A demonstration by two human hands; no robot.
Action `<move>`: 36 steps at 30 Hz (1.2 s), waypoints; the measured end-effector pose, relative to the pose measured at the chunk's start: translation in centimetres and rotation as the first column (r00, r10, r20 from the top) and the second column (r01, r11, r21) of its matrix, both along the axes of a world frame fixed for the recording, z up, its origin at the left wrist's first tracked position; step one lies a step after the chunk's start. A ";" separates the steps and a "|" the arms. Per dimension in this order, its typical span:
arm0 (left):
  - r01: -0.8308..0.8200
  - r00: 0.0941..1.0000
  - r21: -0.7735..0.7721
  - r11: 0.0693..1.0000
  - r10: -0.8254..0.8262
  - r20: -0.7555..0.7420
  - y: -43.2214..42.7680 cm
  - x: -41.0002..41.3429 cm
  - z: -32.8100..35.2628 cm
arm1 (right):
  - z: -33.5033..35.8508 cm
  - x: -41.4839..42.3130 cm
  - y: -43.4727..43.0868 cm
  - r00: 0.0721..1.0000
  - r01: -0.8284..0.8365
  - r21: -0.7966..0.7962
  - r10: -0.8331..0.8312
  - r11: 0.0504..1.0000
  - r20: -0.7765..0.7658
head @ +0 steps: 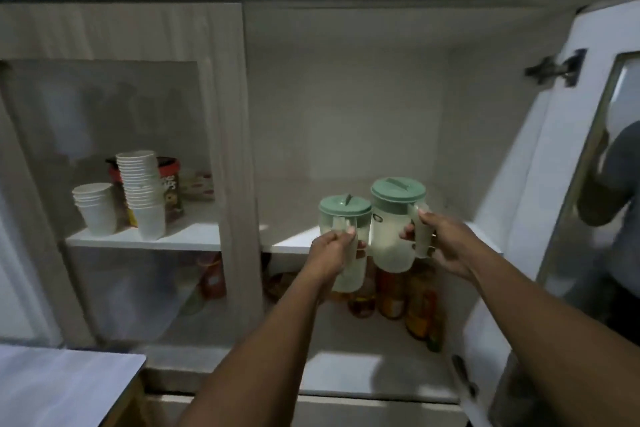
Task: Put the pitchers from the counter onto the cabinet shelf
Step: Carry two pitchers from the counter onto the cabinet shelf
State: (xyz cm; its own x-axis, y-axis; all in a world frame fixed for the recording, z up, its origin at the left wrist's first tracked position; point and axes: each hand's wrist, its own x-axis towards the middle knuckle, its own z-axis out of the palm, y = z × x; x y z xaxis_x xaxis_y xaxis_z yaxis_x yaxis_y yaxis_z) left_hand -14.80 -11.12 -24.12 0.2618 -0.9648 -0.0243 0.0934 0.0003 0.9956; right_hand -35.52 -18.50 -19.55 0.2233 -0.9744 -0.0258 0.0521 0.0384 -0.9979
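Observation:
Two pale translucent pitchers with green lids hang in the air in front of the open cabinet. My left hand [330, 250] grips the handle of the left pitcher [344, 218]. My right hand [446, 241] grips the handle of the right pitcher [394, 229], which is held slightly higher. Both pitchers are upright, side by side, at the front edge of the white upper shelf [291, 244], with their bottoms below shelf level. The shelf space behind them is bare.
The cabinet door [540, 184] stands open at the right, its glass reflecting a person. Behind the closed left glass door are stacked paper cups [142, 191] and a red box. Bottles and jars [412, 295] fill the lower shelf. A counter corner [65, 381] is at lower left.

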 end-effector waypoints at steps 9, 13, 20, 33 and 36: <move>0.075 0.992 -0.144 0.987 -0.059 0.108 -13.1 -6.0 6.1 | 5.3 -5.9 -8.5 0.984 0.148 -0.091 -0.138 0.985 0.109; 0.080 0.991 -0.149 0.986 -0.062 0.121 -19.5 -6.1 5.8 | 4.5 -5.8 -13.9 0.977 0.204 -0.098 -0.197 0.974 0.077; 0.133 0.985 -0.064 0.989 -0.125 0.120 -32.9 -5.0 4.3 | 2.4 -3.7 -25.8 0.962 0.272 -0.029 -0.272 0.962 -0.001; 0.168 0.983 0.019 0.986 -0.169 0.074 -51.9 -3.7 2.3 | 1.2 -0.4 -43.8 0.939 0.345 0.102 -0.343 0.933 -0.035; 0.166 0.981 0.043 0.985 -0.170 0.098 -53.9 -3.9 2.7 | 1.4 -0.2 -46.3 0.918 0.387 0.087 -0.375 0.918 -0.130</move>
State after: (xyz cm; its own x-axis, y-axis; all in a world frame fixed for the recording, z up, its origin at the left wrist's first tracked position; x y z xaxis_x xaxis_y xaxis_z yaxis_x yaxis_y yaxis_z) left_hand -18.69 -65.01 -21.38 0.0986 -0.9943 -0.0400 -0.0121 -0.0414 0.9991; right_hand -35.68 -64.85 -18.15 -0.1748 -0.9747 -0.1396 -0.0235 0.1458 -0.9890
